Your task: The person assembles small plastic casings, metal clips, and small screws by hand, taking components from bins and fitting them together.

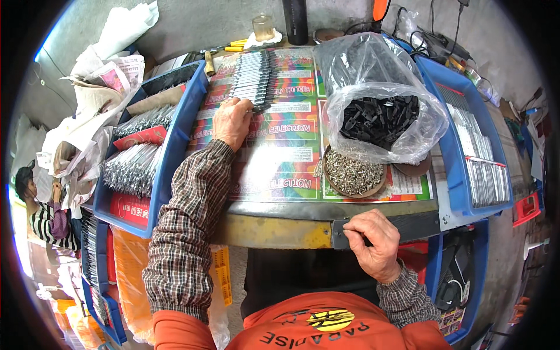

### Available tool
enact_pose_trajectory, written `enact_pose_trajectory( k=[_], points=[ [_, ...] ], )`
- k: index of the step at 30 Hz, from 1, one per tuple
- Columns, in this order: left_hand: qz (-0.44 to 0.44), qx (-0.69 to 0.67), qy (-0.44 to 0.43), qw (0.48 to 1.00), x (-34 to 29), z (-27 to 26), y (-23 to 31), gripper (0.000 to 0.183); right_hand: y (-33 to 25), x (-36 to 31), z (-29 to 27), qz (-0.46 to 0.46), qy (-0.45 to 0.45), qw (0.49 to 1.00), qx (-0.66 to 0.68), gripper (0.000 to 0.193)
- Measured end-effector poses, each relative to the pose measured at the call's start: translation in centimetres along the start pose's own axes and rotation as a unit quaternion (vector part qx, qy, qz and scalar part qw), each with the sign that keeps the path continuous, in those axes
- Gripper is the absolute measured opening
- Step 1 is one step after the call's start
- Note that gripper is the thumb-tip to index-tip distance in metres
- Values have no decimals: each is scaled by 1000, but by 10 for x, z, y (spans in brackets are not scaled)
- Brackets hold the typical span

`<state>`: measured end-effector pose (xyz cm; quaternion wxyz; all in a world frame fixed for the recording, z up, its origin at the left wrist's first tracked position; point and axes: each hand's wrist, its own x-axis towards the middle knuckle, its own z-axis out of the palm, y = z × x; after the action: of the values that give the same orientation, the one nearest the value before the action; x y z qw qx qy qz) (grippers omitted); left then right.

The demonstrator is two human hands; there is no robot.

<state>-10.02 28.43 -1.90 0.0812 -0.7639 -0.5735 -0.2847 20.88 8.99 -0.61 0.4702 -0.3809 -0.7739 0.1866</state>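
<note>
Metal strips (252,76) lie in a neat overlapping row on the far left part of the counter (274,230), on top of a colourful printed sheet (280,146). My left hand (231,121) rests at the near end of that row, its grip pressed down on the last strip, fingers curled together rather than spread. My right hand (373,242) is well apart from it, at the near edge of the counter, with thumb and fingers pinching a dark flat bar (388,228) that runs along the rim.

Risk, as I judge it, sits mostly with the row: the strips only lean on each other, so a sideways nudge from my left hand could slide them out of line or fan them across the glossy sheet. My left sleeve hangs just beside the blue bin (153,169) of bundled metal parts, and a careless elbow could catch its wall.

To the right, a shallow round dish (354,173) heaped with small screws touches the sagging clear bag (379,111) of black plastic pieces. If the bag slumps further, it could push screws over the rim and scatter them.
</note>
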Motion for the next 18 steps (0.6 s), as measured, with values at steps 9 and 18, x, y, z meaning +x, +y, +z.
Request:
enact_pose_trajectory(
  k=[9,18],
  points=[
    [13,-3,11,1000,10,8,-4,13,0,1,2,-9,2,1000,-6,15],
    [25,42,64,997,7,22,-15,17,-2,2,6,-1,4,1000,-10,14]
  ],
)
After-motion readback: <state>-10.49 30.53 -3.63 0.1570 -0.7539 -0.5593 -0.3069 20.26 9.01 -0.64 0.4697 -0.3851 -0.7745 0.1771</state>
